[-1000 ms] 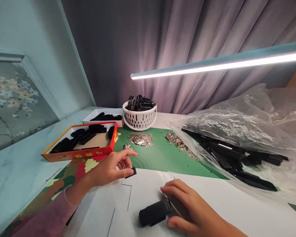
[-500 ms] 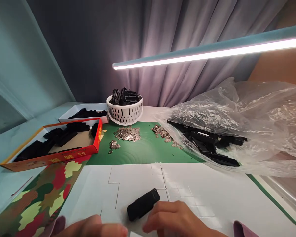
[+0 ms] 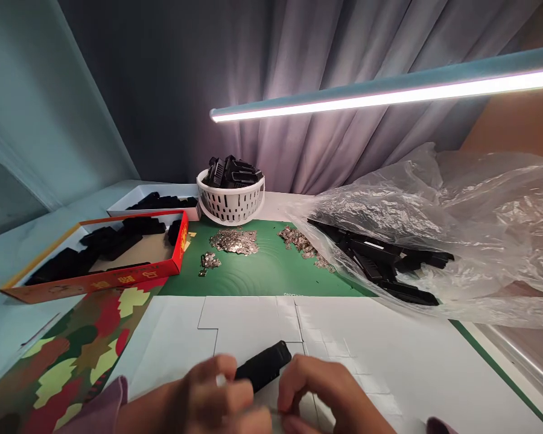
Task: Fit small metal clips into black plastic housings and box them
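Observation:
A black oblong plastic piece (image 3: pixel 268 363) lies tilted on the white sheet, its left end behind my left hand (image 3: pixel 221 398). That hand is bent at the fingers and smeared by motion, so what it holds, if anything, does not show. Close by the piece's right end, my right hand (image 3: pixel 326 392) has its thumb and fingers curled together, the tips low near the bottom edge. Whatever may be between those fingertips is too small or hidden to make out.
Small metal parts lie in a large pile (image 3: pixel 235 241), a small pile (image 3: pixel 210 260) and a right-hand pile (image 3: pixel 298 241) on the green mat (image 3: pixel 253 280). Around them stand a red-yellow box (image 3: pixel 181 247), white box (image 3: pixel 117 208), white basket (image 3: pixel 230 208) and clear bag (image 3: pixel 389 199) with black parts.
My left hand has come up and right, over the left end of the black piece. The fingers of my right hand have curled inward. The view has shifted slightly.

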Tool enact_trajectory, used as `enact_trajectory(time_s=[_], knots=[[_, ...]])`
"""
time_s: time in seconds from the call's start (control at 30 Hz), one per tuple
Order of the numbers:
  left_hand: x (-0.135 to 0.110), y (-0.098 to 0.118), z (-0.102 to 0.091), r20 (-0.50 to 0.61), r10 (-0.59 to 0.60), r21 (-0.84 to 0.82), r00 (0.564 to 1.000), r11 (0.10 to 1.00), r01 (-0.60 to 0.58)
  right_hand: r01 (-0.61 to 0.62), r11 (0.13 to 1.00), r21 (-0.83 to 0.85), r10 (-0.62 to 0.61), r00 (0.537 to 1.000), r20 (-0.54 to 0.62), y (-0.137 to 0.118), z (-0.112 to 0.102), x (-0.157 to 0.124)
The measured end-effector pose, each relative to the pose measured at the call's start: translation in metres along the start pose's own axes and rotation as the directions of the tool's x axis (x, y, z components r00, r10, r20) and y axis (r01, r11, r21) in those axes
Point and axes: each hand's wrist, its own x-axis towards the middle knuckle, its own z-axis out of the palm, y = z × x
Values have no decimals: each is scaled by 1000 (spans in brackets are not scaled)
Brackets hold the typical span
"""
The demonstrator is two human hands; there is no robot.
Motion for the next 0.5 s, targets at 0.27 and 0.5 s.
enact_trajectory(time_s=[0.27, 0.5], knots=[[37, -16, -44, 81, -221, -57, 972, 973, 226, -92, 996, -5, 88, 968, -233, 0, -18, 12], [32, -17, -36, -27, -242, -217, 970, 949, 230, 0, 1000, 7, 1, 979, -202, 5, -16, 6]])
